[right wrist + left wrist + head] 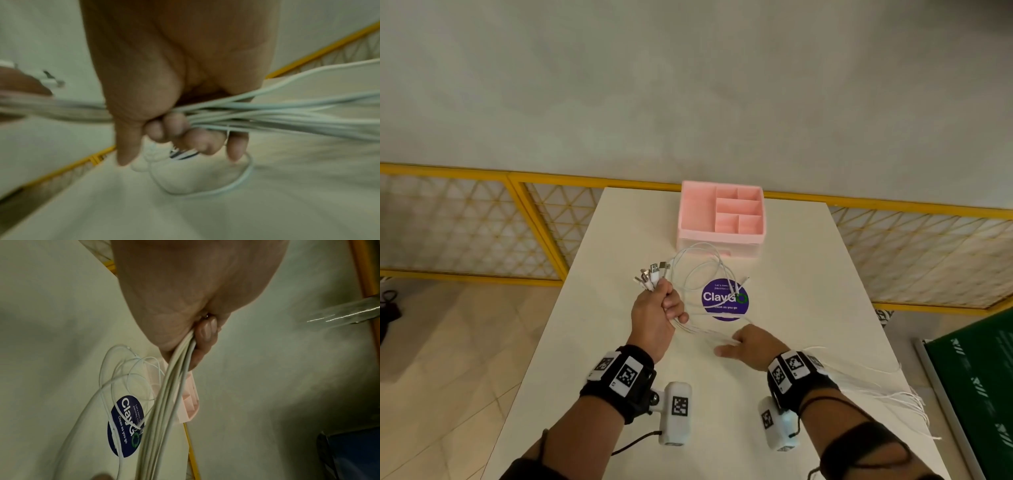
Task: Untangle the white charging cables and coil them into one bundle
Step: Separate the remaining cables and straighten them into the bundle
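Several white charging cables (709, 334) run as one strand between my two hands above the white table (808, 274). My left hand (659, 308) grips the bunch in a fist, and the plug ends (652, 274) stick up out of its top. In the left wrist view the cables (170, 402) leave the fist (185, 305) side by side. My right hand (748, 342) is lower and to the right, and its fingers (174, 125) curl round the same cables (287, 110). The loose tails (887, 394) trail off past the table's right edge. A few loops (698, 263) lie on the table.
A pink compartment organiser (720, 214) stands at the far end of the table. A round blue sticker (717, 298) lies under the cable loops. Yellow mesh railing (465, 169) runs behind the table. A green board (979, 377) is at the right.
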### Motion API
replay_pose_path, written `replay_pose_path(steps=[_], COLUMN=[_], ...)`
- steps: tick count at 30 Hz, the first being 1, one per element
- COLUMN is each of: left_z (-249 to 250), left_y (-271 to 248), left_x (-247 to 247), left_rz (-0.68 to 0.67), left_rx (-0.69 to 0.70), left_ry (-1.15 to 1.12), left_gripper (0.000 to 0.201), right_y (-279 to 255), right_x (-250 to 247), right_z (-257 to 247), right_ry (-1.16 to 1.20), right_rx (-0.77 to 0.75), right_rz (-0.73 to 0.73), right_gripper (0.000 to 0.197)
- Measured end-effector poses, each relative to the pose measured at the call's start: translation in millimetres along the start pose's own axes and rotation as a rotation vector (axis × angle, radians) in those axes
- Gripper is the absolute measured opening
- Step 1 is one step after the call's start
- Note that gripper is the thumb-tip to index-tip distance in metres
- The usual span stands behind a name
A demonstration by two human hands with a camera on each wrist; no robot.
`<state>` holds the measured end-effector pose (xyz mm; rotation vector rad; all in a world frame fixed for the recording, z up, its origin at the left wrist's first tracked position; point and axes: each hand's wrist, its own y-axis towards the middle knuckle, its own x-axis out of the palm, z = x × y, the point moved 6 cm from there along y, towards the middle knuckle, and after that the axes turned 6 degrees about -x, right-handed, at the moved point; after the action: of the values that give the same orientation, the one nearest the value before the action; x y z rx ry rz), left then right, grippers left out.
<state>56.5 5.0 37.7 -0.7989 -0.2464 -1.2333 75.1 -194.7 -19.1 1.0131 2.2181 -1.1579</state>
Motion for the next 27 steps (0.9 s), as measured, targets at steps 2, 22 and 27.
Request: replay_pose_path(steps=[2, 22, 27], left_z=[-2, -9, -16], left_y=[0, -19, -23], left_x=[2, 38, 35], left_rz=[-0.016, -0.207, -0.2], left_rx=[-0.004, -0.11, -0.11], left_ry=[0.012, 0.364, 0.38], left_gripper=[0.034, 0.035, 0.035], right_y=[-2, -8, -8], right_x=[-4, -74, -66], right_z=[16, -171, -165], right_ry=[-0.178, 0.225, 0.216], right_rx=[0.061, -0.574, -0.572], right_rz=[0.022, 0.297, 0.313], right_gripper=[0.051, 0.012, 0.015])
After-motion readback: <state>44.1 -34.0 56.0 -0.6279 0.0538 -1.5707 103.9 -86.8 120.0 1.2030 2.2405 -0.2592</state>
